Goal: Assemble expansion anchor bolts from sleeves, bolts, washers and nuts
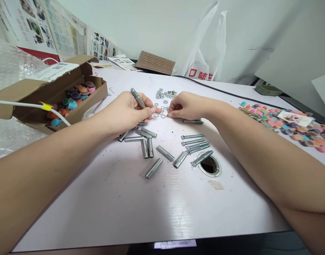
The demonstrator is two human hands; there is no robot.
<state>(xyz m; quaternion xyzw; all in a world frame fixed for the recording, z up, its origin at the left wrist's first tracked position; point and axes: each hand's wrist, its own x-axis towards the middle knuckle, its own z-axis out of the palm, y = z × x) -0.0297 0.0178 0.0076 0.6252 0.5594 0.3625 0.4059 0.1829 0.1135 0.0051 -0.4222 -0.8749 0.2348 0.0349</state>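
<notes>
My left hand [134, 111] is wrapped round an expansion bolt [137, 97], which slants up out of the fist. Across from it, my right hand [187, 106] pinches at a flat washer [167, 115] on the table, partly hidden by the fingertips. Several loose washers [163, 116] lie between the two hands. Just beyond them is a cluster of hex nuts [160, 94]. Metal sleeves [154, 168] are scattered nearer to me, some beneath my left hand. To their right, several bolts [193, 136] lie roughly side by side, one [202, 158] resting across the rim of a table hole.
An open cardboard box [98, 90] of small coloured pots stands at left, with a white cable [24, 102] in front. Coloured discs [297, 129] cover the right side. A round hole [210, 166] pierces the white table [112, 212]. A black cable [223, 91] and plastic bag [205, 53] are behind.
</notes>
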